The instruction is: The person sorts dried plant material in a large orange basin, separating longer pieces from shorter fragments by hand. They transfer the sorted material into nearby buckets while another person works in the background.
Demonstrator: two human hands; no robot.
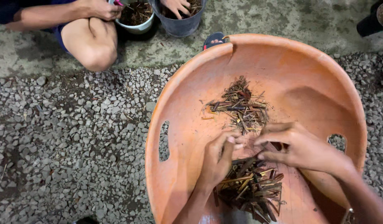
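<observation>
Both hands' grips, left hand [218,155] and right hand [297,147], pinching bark strips [251,188], orange basin [187,137], gravel [75,137] around

The ground is a bed of loose grey gravel [75,137], giving way along the top to a strip of worn, stained concrete floor [258,20]. A large orange plastic tub [187,137] with slot handles lies on the gravel, its far rim reaching the concrete. On the concrete stand a small white pot [138,27], a dark grey plastic pot [179,25] just beside it, and a black pot [370,24] at the far right corner.
</observation>
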